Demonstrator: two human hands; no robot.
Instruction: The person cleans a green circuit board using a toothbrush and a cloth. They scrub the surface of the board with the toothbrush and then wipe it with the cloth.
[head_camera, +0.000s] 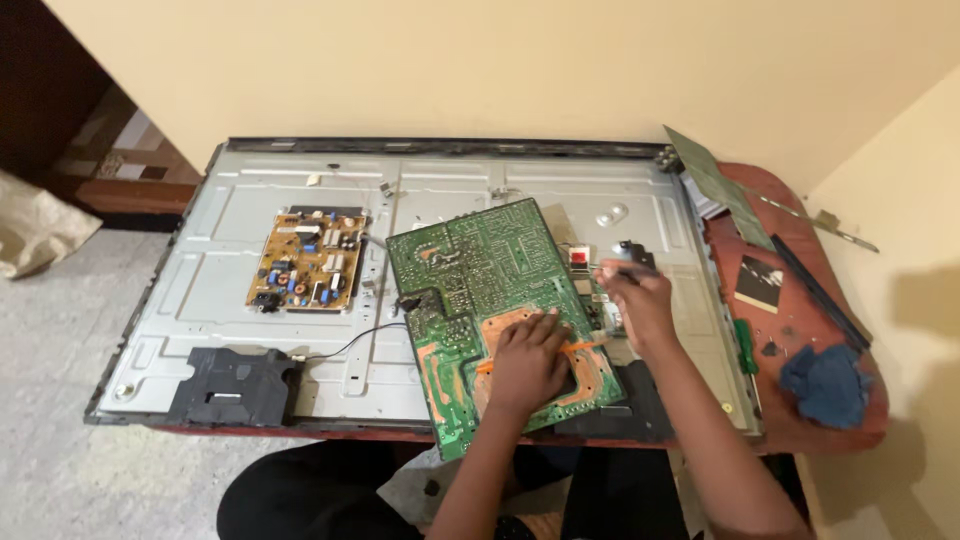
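On top of the bare grey metal back panel of a dismantled flat television (240, 290), which covers most of a reddish-brown wooden table (790, 330), lies a large green printed circuit board (470, 270), solder side up and turned at an angle. Its near corner overhangs the panel's front edge towards the person's lap.

That loose, angled seating looks like the main hazard: the board rests on the panel rather than being fixed, so a hard push could slide it or tip its overhanging corner. The thin black wire (350, 345) running from the board's left edge towards the black plastic speaker housing (235, 385) could snag if the board shifts. The slim tool's tip works close among small parts, so a slip could scratch or bridge the traces.

The left hand (528, 362) lies palm down on the board's copper-coloured area, fingers spread and slightly curled, pressing flat; an orange strip shows beside it, but whether the fingers pinch it I cannot tell. The right hand (637, 300) is closed narrowly around a slim dark probe-like tool (615, 270), held like a pen, its tip pointing left by a small red component (578, 256) just past the board's right edge.

A smaller tan power board (308, 262) sits fixed to the panel's left, well apart from both hands. A crumpled blue cloth (825, 385) lies on the table's right end.
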